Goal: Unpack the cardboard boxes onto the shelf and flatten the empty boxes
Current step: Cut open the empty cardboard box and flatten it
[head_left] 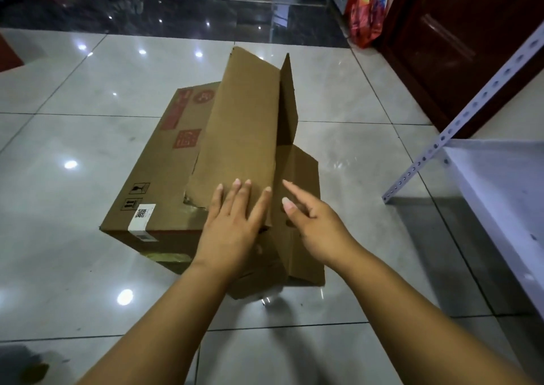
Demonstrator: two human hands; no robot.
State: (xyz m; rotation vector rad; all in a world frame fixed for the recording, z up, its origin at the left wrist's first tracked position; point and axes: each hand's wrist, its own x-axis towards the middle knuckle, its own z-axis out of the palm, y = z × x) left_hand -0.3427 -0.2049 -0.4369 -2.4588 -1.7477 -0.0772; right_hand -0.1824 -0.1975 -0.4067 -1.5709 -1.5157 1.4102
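Observation:
A brown cardboard box point(164, 160) with red prints and a white label lies on the tiled floor. Its long plain flap point(241, 131) leans up over the box, and a second flap point(290, 102) stands upright behind it. My left hand point(232, 222) lies flat on the near end of the long flap, fingers straight. My right hand point(315, 222) hovers just right of that flap over the lower cardboard panel point(303, 178), fingers loosely extended, holding nothing.
A white metal shelf point(494, 184) with a perforated post point(459, 125) stands at the right. A dark wooden door point(459, 37) and red bags point(366, 16) are at the far right. Glossy grey floor tiles point(88, 125) surround the box.

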